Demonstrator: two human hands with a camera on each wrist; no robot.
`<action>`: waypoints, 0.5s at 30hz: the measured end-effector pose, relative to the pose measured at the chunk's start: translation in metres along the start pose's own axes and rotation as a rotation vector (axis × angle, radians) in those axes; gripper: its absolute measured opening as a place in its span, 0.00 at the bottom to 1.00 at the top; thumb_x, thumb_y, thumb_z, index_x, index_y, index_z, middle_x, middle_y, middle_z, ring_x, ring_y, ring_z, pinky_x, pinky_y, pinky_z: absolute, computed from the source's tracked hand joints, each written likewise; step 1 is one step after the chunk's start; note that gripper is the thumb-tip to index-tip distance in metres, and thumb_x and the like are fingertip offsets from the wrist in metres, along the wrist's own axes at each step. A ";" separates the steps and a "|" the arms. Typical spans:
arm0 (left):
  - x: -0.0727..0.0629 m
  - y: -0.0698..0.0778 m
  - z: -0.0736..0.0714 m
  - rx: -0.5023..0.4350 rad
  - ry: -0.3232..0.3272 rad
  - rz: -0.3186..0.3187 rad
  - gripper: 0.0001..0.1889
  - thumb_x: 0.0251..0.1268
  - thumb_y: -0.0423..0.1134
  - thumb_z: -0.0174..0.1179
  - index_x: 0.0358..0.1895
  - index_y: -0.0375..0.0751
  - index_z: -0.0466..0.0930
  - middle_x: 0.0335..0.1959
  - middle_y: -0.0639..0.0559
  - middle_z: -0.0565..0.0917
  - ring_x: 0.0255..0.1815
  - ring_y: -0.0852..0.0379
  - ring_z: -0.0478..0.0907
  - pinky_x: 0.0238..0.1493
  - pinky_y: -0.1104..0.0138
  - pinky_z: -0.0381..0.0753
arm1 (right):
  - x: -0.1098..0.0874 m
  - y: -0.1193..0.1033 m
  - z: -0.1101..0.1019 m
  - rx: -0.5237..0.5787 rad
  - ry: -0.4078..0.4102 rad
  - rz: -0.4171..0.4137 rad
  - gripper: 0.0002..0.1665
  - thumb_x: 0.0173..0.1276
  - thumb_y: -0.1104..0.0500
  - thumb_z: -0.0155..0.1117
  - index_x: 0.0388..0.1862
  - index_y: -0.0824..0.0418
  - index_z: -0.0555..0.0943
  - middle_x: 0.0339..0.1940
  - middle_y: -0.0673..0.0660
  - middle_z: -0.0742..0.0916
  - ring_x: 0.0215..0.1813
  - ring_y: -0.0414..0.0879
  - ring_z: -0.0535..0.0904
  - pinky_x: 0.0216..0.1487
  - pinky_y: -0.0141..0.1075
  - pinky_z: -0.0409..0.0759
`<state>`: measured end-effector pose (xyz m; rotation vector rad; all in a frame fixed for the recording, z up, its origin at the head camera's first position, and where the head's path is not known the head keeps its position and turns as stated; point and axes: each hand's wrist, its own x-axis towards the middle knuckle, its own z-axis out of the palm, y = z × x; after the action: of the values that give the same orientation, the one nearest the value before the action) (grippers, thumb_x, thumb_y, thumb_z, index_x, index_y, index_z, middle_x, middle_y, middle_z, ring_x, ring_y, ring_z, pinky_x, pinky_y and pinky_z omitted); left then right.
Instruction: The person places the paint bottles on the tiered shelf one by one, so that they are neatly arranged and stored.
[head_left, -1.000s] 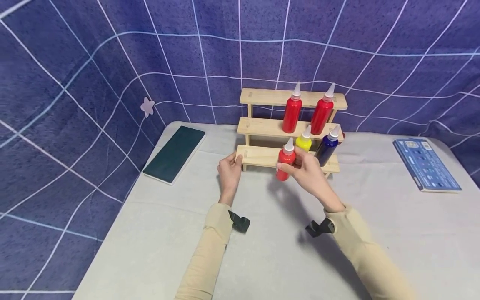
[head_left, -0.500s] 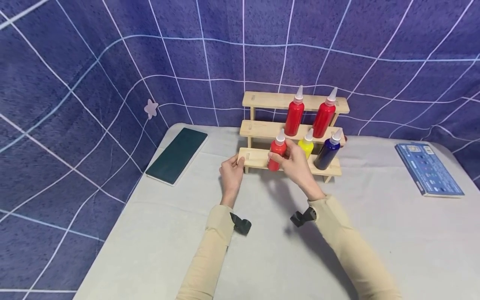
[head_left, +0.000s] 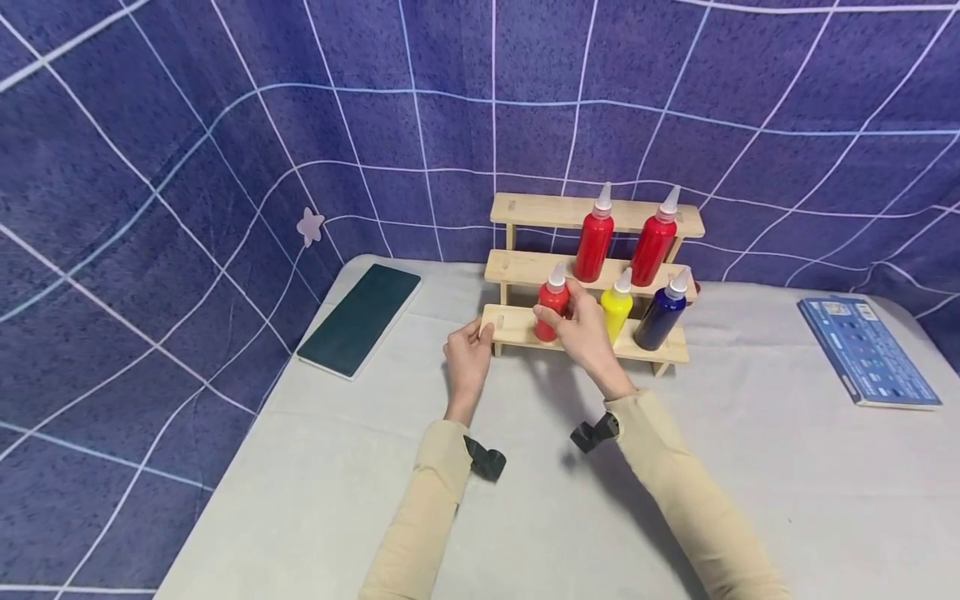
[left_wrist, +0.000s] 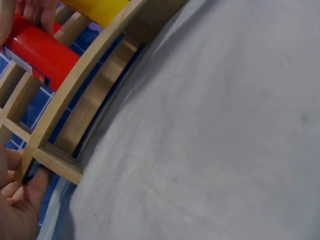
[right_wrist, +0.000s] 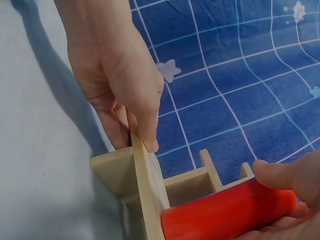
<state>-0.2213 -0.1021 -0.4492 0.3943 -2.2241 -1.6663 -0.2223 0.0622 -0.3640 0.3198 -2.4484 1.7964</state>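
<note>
A three-tier wooden rack [head_left: 517, 327] stands at the back of the table. My left hand [head_left: 467, 358] pinches the left end of its lowest shelf, thumb and fingers on either side of the board in the right wrist view. My right hand [head_left: 588, 333] grips a red squeeze bottle [head_left: 551, 310] with a white pointed nozzle, upright at that shelf. Its base meets the board in the right wrist view [right_wrist: 220, 212]. Right of it on the same shelf are a yellow bottle [head_left: 616, 310], partly behind my right hand, and a dark blue bottle [head_left: 662, 318].
Two taller red bottles [head_left: 595, 246] stand on the middle shelf. A dark green notebook [head_left: 360, 321] lies on the table to the left, a blue book [head_left: 870, 354] to the right. A blue gridded cloth [head_left: 420, 133] hangs close behind the rack.
My right hand has carried the red bottle leftward, from in front of the lowest shelf onto its left part. My left hand keeps its hold on the rack.
</note>
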 end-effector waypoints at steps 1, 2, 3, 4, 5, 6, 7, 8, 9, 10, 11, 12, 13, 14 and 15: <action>0.000 0.000 0.000 -0.002 0.000 0.006 0.18 0.67 0.39 0.62 0.57 0.34 0.80 0.49 0.39 0.85 0.48 0.50 0.85 0.44 0.68 0.87 | 0.000 0.000 0.000 -0.004 0.002 0.002 0.26 0.65 0.68 0.66 0.61 0.71 0.71 0.53 0.68 0.82 0.52 0.57 0.79 0.61 0.46 0.80; 0.000 0.000 0.001 -0.002 0.000 0.008 0.18 0.67 0.39 0.62 0.57 0.34 0.80 0.49 0.39 0.85 0.48 0.50 0.85 0.44 0.68 0.87 | 0.000 0.001 0.000 -0.004 0.004 0.003 0.27 0.65 0.68 0.66 0.61 0.71 0.71 0.53 0.67 0.82 0.52 0.57 0.79 0.61 0.46 0.80; -0.001 0.000 0.001 0.000 0.000 0.010 0.18 0.68 0.39 0.62 0.57 0.34 0.80 0.49 0.39 0.85 0.48 0.50 0.85 0.44 0.68 0.87 | 0.000 0.001 0.000 -0.005 0.007 0.003 0.27 0.65 0.68 0.66 0.62 0.71 0.71 0.53 0.67 0.82 0.52 0.57 0.79 0.62 0.47 0.80; -0.001 0.000 0.001 0.002 0.001 0.010 0.18 0.68 0.39 0.62 0.57 0.34 0.80 0.49 0.39 0.85 0.47 0.50 0.85 0.44 0.68 0.87 | 0.000 0.001 0.000 -0.007 0.009 0.001 0.27 0.65 0.68 0.66 0.62 0.70 0.71 0.54 0.67 0.82 0.52 0.57 0.79 0.62 0.46 0.80; 0.000 0.000 0.001 -0.001 0.000 0.011 0.18 0.68 0.39 0.62 0.57 0.34 0.80 0.49 0.38 0.84 0.48 0.50 0.85 0.44 0.68 0.87 | 0.000 0.001 0.000 -0.006 0.012 0.001 0.28 0.65 0.68 0.66 0.63 0.70 0.71 0.54 0.67 0.82 0.53 0.57 0.79 0.62 0.46 0.80; 0.000 0.000 0.001 -0.001 0.001 0.011 0.18 0.68 0.40 0.62 0.57 0.34 0.80 0.49 0.38 0.84 0.47 0.50 0.85 0.44 0.68 0.87 | 0.000 0.000 0.001 -0.008 0.016 0.002 0.28 0.65 0.68 0.66 0.63 0.70 0.70 0.55 0.67 0.82 0.53 0.57 0.79 0.63 0.46 0.79; 0.000 0.000 0.001 -0.001 0.000 0.010 0.18 0.68 0.40 0.62 0.57 0.34 0.80 0.49 0.38 0.84 0.47 0.50 0.85 0.44 0.68 0.87 | 0.000 0.000 0.001 -0.010 0.021 0.003 0.29 0.65 0.68 0.66 0.64 0.70 0.70 0.55 0.67 0.82 0.54 0.57 0.78 0.63 0.46 0.79; 0.000 0.000 0.001 -0.001 0.001 0.008 0.18 0.68 0.40 0.62 0.57 0.34 0.80 0.50 0.38 0.84 0.47 0.50 0.85 0.44 0.68 0.87 | 0.000 0.001 0.001 -0.013 0.025 0.004 0.30 0.65 0.68 0.66 0.65 0.70 0.69 0.56 0.67 0.81 0.54 0.57 0.78 0.64 0.46 0.79; 0.001 0.001 0.001 -0.005 0.001 0.010 0.18 0.68 0.40 0.62 0.57 0.34 0.80 0.50 0.38 0.84 0.48 0.50 0.85 0.44 0.68 0.87 | 0.000 0.001 0.001 -0.015 0.029 0.005 0.31 0.64 0.68 0.67 0.66 0.69 0.69 0.56 0.67 0.81 0.55 0.57 0.78 0.65 0.45 0.78; 0.001 0.001 0.001 -0.010 0.001 0.011 0.18 0.68 0.40 0.62 0.57 0.34 0.80 0.50 0.38 0.84 0.48 0.50 0.85 0.44 0.68 0.87 | 0.000 0.001 0.002 -0.016 0.032 0.006 0.32 0.64 0.68 0.67 0.66 0.70 0.68 0.57 0.67 0.81 0.56 0.57 0.78 0.65 0.45 0.77; 0.001 0.000 0.001 -0.012 0.001 0.012 0.18 0.68 0.40 0.62 0.57 0.34 0.80 0.50 0.38 0.84 0.48 0.50 0.85 0.44 0.68 0.87 | 0.000 0.001 0.002 -0.022 0.034 0.010 0.34 0.64 0.67 0.67 0.67 0.69 0.67 0.58 0.67 0.80 0.57 0.57 0.78 0.66 0.45 0.77; 0.001 0.000 0.001 -0.010 0.001 0.011 0.18 0.68 0.40 0.62 0.57 0.34 0.80 0.50 0.39 0.84 0.48 0.50 0.85 0.44 0.68 0.87 | 0.000 0.002 0.002 -0.030 0.035 0.009 0.35 0.64 0.66 0.68 0.68 0.69 0.67 0.58 0.67 0.80 0.57 0.57 0.77 0.66 0.45 0.77; 0.001 0.000 0.002 -0.011 0.001 0.011 0.18 0.68 0.40 0.62 0.57 0.34 0.80 0.50 0.39 0.84 0.48 0.50 0.85 0.44 0.68 0.87 | 0.000 0.002 0.002 -0.036 0.034 0.007 0.37 0.64 0.65 0.68 0.69 0.69 0.66 0.59 0.67 0.80 0.58 0.57 0.77 0.67 0.46 0.76; 0.001 -0.001 0.002 -0.009 0.001 0.010 0.18 0.67 0.40 0.62 0.57 0.34 0.80 0.50 0.39 0.84 0.48 0.50 0.85 0.44 0.68 0.87 | 0.000 0.002 0.002 -0.042 0.031 0.004 0.38 0.64 0.64 0.68 0.70 0.68 0.65 0.59 0.67 0.79 0.58 0.57 0.77 0.66 0.46 0.76; 0.001 -0.002 0.002 -0.006 0.002 0.009 0.18 0.67 0.40 0.62 0.57 0.34 0.80 0.50 0.39 0.84 0.48 0.50 0.85 0.44 0.68 0.87 | -0.001 0.002 0.002 -0.047 0.029 -0.001 0.39 0.64 0.63 0.69 0.71 0.68 0.64 0.60 0.66 0.79 0.57 0.57 0.77 0.66 0.46 0.77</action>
<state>-0.2233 -0.1017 -0.4511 0.3833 -2.2153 -1.6671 -0.2221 0.0613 -0.3664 0.2891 -2.4666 1.7275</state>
